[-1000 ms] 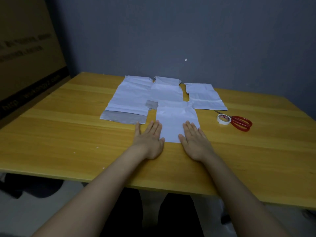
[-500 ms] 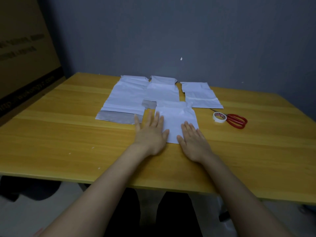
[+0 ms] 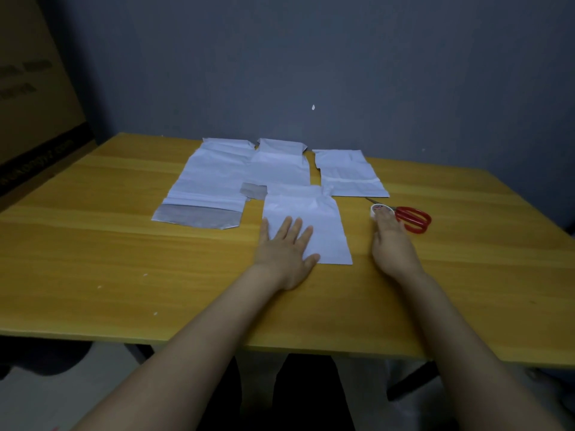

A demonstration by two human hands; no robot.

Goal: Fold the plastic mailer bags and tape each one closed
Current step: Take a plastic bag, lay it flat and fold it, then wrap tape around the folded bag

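Our left hand (image 3: 284,244) lay flat with fingers spread, pressing the near corner of the folded mailer bag (image 3: 311,206) onto the table (image 3: 124,259). We judged the bag light, thin and slippery, likely to spring open, and best pinned along its fold. Our right hand (image 3: 393,244), fingers straight and holding nothing, pointed at the tape roll (image 3: 378,209) at its fingertips, with the red scissors (image 3: 415,217) just beside. Beyond both hands lay a grey-flapped mailer (image 3: 211,178), a middle mailer (image 3: 280,166) and a right mailer (image 3: 348,174), none obstructing.

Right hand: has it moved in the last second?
Yes. The right hand slid rightward off the folded mailer, toward the tape roll beside the scissors.
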